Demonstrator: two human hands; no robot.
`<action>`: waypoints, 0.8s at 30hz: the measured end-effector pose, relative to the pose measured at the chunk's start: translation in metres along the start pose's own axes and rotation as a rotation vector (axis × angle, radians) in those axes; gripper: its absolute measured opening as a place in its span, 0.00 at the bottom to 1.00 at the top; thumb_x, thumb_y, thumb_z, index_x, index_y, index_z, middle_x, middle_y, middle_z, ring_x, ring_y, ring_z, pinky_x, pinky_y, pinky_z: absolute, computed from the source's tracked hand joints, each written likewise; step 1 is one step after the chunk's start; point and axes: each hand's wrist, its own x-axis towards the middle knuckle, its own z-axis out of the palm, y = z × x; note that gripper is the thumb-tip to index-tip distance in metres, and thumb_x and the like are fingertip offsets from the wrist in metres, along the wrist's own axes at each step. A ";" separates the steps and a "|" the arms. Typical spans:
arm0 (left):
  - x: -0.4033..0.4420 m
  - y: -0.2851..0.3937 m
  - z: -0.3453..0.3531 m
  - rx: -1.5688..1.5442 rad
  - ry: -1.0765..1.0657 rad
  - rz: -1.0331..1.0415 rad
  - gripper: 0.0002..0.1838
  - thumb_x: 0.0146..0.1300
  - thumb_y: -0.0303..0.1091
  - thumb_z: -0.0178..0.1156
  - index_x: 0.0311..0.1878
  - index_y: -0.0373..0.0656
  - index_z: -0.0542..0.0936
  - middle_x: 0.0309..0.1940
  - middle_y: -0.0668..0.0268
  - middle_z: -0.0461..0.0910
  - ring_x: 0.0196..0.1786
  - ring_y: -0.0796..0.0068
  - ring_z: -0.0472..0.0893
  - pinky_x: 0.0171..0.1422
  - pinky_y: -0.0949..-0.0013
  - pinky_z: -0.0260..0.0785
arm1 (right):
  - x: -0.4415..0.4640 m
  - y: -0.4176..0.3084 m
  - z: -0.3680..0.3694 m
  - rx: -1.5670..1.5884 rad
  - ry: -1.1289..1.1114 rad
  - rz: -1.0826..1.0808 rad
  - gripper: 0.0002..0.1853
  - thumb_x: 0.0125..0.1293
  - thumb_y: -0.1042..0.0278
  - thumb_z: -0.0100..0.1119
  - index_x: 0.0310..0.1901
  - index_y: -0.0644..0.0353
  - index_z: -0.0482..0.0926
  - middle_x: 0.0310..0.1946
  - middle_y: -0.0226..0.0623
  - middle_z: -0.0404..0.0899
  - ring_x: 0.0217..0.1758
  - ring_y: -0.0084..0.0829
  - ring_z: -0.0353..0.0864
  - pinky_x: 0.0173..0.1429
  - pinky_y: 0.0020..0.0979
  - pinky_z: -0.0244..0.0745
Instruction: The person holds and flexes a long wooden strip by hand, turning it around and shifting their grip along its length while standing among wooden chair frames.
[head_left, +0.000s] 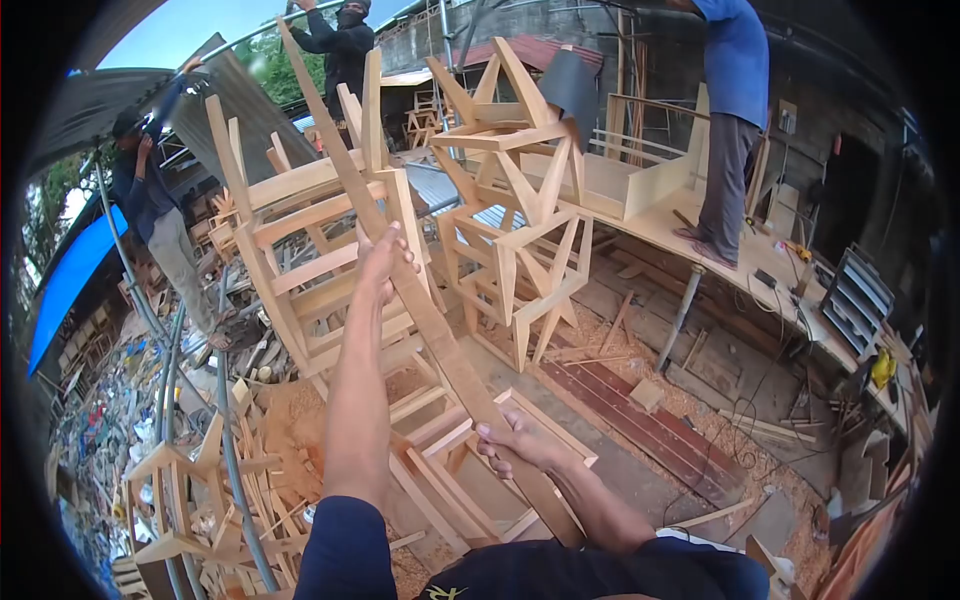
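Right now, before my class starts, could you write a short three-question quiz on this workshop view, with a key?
1. True or false: the left hand is empty.
2. Which hand grips the plank lower in the picture?
3. Fill in: the person in the blue shirt stands on the ____.

Key:
1. False; it grips the plank.
2. The right hand.
3. Table.

Nothing is readable, not even the yellow mark [445, 593] on the shirt [560, 572].
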 end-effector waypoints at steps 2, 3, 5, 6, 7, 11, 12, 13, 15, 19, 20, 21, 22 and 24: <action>0.000 -0.001 0.000 0.001 0.006 -0.007 0.31 0.75 0.32 0.60 0.71 0.62 0.54 0.28 0.69 0.73 0.23 0.74 0.76 0.23 0.62 0.76 | 0.001 -0.001 0.000 -0.014 -0.012 0.001 0.15 0.78 0.58 0.62 0.53 0.56 0.71 0.28 0.29 0.74 0.18 0.21 0.72 0.20 0.27 0.69; -0.003 0.002 0.001 0.000 0.003 0.003 0.31 0.76 0.32 0.60 0.71 0.63 0.53 0.28 0.69 0.73 0.23 0.74 0.76 0.24 0.63 0.76 | 0.001 -0.001 0.001 -0.026 -0.015 -0.003 0.15 0.78 0.58 0.62 0.53 0.56 0.70 0.28 0.29 0.74 0.18 0.21 0.72 0.20 0.26 0.69; -0.007 0.004 0.005 0.000 -0.013 0.007 0.30 0.76 0.33 0.60 0.71 0.63 0.53 0.28 0.69 0.73 0.23 0.75 0.76 0.24 0.63 0.76 | -0.001 0.000 0.000 -0.040 -0.003 -0.011 0.15 0.78 0.57 0.62 0.53 0.56 0.70 0.28 0.29 0.74 0.17 0.21 0.72 0.20 0.26 0.70; -0.007 0.004 0.004 -0.009 -0.027 0.000 0.31 0.76 0.34 0.59 0.72 0.63 0.53 0.28 0.69 0.73 0.23 0.76 0.76 0.25 0.64 0.76 | -0.001 0.001 0.000 -0.045 0.001 -0.005 0.15 0.78 0.57 0.62 0.53 0.56 0.70 0.28 0.29 0.74 0.17 0.21 0.71 0.20 0.26 0.70; -0.007 0.004 0.004 -0.001 -0.032 0.005 0.31 0.76 0.34 0.59 0.72 0.63 0.52 0.28 0.69 0.73 0.23 0.76 0.76 0.25 0.64 0.76 | 0.001 0.001 -0.001 -0.054 -0.003 0.003 0.16 0.78 0.57 0.62 0.54 0.55 0.70 0.28 0.29 0.74 0.16 0.20 0.71 0.19 0.25 0.71; -0.004 -0.001 -0.003 -0.004 -0.022 0.009 0.33 0.76 0.33 0.60 0.73 0.63 0.52 0.28 0.69 0.73 0.23 0.75 0.75 0.25 0.63 0.75 | 0.004 0.004 -0.004 -0.053 -0.041 -0.015 0.16 0.78 0.55 0.62 0.53 0.55 0.70 0.29 0.28 0.73 0.16 0.19 0.71 0.20 0.25 0.71; -0.003 -0.001 -0.004 -0.014 -0.008 0.004 0.32 0.76 0.33 0.60 0.73 0.62 0.52 0.28 0.69 0.73 0.23 0.74 0.75 0.25 0.62 0.75 | 0.003 0.003 -0.002 -0.049 -0.043 -0.018 0.16 0.78 0.54 0.62 0.52 0.55 0.70 0.29 0.27 0.73 0.16 0.19 0.71 0.20 0.25 0.71; 0.000 -0.003 -0.004 -0.025 0.001 -0.004 0.32 0.76 0.33 0.61 0.73 0.62 0.53 0.29 0.68 0.72 0.23 0.73 0.75 0.24 0.62 0.76 | 0.003 0.002 -0.001 -0.045 -0.040 -0.024 0.16 0.78 0.54 0.62 0.52 0.55 0.70 0.29 0.27 0.73 0.16 0.18 0.71 0.20 0.25 0.71; 0.005 -0.006 -0.007 -0.007 -0.026 -0.002 0.30 0.76 0.34 0.61 0.71 0.61 0.55 0.28 0.69 0.73 0.23 0.74 0.75 0.24 0.62 0.75 | 0.002 0.002 -0.002 -0.073 -0.025 -0.024 0.16 0.78 0.54 0.62 0.52 0.55 0.70 0.29 0.27 0.73 0.17 0.18 0.71 0.20 0.25 0.72; 0.008 -0.006 -0.011 0.005 -0.032 0.001 0.28 0.76 0.34 0.61 0.69 0.60 0.56 0.29 0.69 0.73 0.23 0.75 0.76 0.24 0.63 0.76 | 0.004 0.003 -0.001 -0.095 -0.020 -0.057 0.18 0.77 0.52 0.63 0.48 0.58 0.69 0.27 0.27 0.73 0.16 0.17 0.73 0.19 0.24 0.72; 0.009 -0.006 -0.011 0.001 -0.034 0.001 0.27 0.77 0.34 0.60 0.69 0.60 0.56 0.29 0.69 0.73 0.23 0.75 0.76 0.25 0.64 0.76 | 0.004 0.002 0.000 -0.093 -0.018 -0.058 0.19 0.76 0.52 0.63 0.48 0.58 0.69 0.27 0.27 0.73 0.16 0.18 0.73 0.18 0.24 0.72; 0.009 -0.006 -0.011 -0.002 -0.047 0.001 0.27 0.77 0.34 0.60 0.69 0.59 0.56 0.29 0.69 0.73 0.23 0.75 0.76 0.25 0.64 0.76 | 0.003 0.002 0.000 -0.094 -0.017 -0.059 0.19 0.76 0.52 0.63 0.49 0.58 0.69 0.27 0.27 0.73 0.16 0.18 0.73 0.18 0.23 0.72; 0.008 -0.006 -0.011 -0.005 -0.060 0.002 0.27 0.77 0.34 0.60 0.68 0.59 0.56 0.29 0.69 0.73 0.24 0.75 0.76 0.25 0.64 0.76 | 0.003 0.001 0.000 -0.096 -0.016 -0.060 0.19 0.76 0.52 0.64 0.49 0.58 0.69 0.27 0.27 0.74 0.16 0.18 0.74 0.18 0.23 0.71; 0.007 -0.007 -0.009 0.002 -0.064 0.009 0.26 0.77 0.34 0.60 0.68 0.59 0.57 0.29 0.69 0.73 0.24 0.75 0.76 0.25 0.64 0.76 | 0.002 0.000 -0.002 -0.092 -0.012 -0.064 0.19 0.76 0.52 0.64 0.50 0.58 0.70 0.27 0.27 0.74 0.16 0.18 0.74 0.18 0.23 0.71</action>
